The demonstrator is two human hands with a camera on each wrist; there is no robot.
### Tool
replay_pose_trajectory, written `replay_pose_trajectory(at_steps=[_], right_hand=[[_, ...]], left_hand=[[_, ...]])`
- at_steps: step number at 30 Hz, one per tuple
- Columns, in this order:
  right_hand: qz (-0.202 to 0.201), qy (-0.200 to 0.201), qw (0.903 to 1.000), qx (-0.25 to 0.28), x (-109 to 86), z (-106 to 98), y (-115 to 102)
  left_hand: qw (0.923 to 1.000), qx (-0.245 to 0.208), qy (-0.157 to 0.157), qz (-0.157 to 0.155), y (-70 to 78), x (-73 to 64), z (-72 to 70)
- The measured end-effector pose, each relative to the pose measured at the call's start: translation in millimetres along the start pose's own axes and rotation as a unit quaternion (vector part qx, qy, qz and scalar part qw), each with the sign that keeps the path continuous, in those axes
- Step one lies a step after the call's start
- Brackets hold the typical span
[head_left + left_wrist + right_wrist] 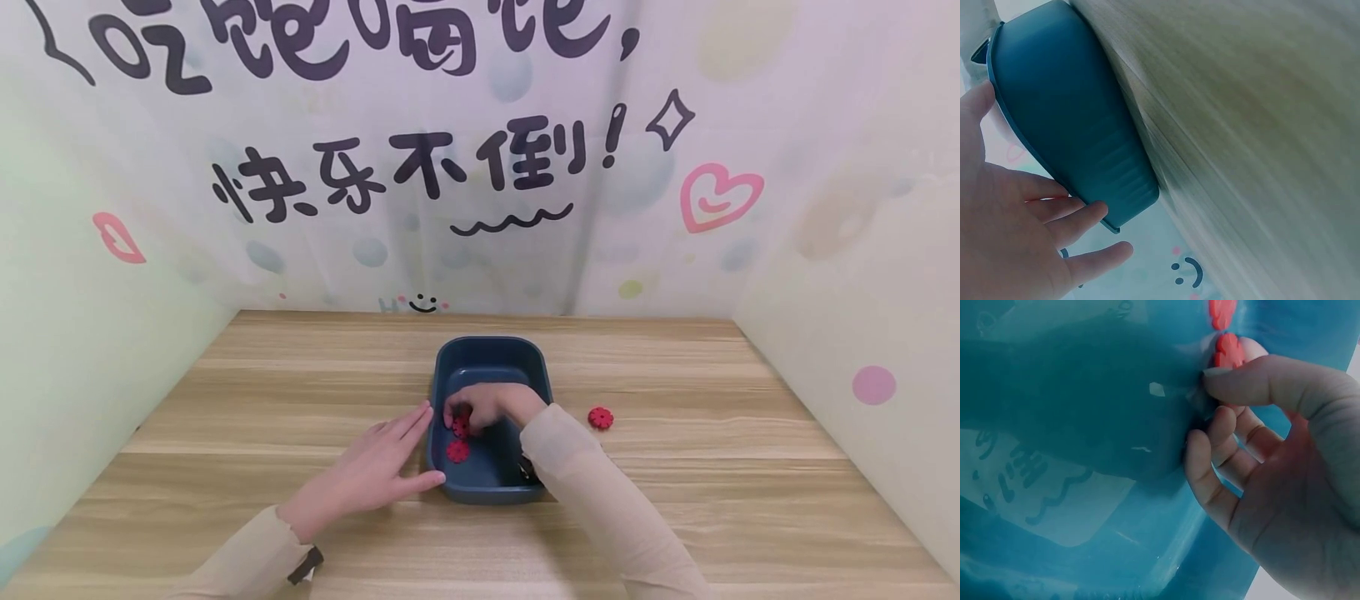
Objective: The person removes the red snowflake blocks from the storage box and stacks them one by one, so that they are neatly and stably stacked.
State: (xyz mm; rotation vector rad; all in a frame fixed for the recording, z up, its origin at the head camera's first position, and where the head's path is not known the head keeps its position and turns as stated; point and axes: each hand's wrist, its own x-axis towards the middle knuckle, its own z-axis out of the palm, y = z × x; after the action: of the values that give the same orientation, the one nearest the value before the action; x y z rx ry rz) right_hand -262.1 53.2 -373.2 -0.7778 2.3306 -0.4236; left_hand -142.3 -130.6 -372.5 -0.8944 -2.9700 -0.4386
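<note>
A dark blue rectangular tub point(495, 495) stands on the table. My left hand point(367, 471) touches its left side, fingers extended along the rim; the left wrist view shows the thumb and fingertips against the tub's edge. Inside the tub, my right hand point(491, 403) pinches a red notched disc point(1229, 351) between thumb and fingers, close to the left wall. Another red notched disc point(458, 452) lies on the tub floor just in front of that hand. A further red disc point(601, 418) lies on the table to the right of the tub.
The wood-grain table point(300, 375) is bounded by a printed cloth wall point(480, 267) behind and pale walls on both sides. The right forearm crosses the tub's right rim. Dark bands sit at both wrists.
</note>
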Motion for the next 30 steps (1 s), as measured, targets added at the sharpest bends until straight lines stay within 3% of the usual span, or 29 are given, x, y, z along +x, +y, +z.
replay_pose_trajectory(at_steps=[18,25,30], right_hand=[[-0.025,0.021,0.9995,-0.007,-0.7,-3,3],[-0.028,0.052,0.9982,-0.007,-6.8,-15,2],[-0.052,0.069,0.9962,-0.014,-15.6,-30,-2]], left_hand=[[1.0,0.007,0.0,-0.001,-0.3,0.9,1.2],[1.0,0.009,0.003,-0.002,-0.5,0.5,2.3],[1.0,0.005,0.006,0.0,-0.7,0.5,1.5]])
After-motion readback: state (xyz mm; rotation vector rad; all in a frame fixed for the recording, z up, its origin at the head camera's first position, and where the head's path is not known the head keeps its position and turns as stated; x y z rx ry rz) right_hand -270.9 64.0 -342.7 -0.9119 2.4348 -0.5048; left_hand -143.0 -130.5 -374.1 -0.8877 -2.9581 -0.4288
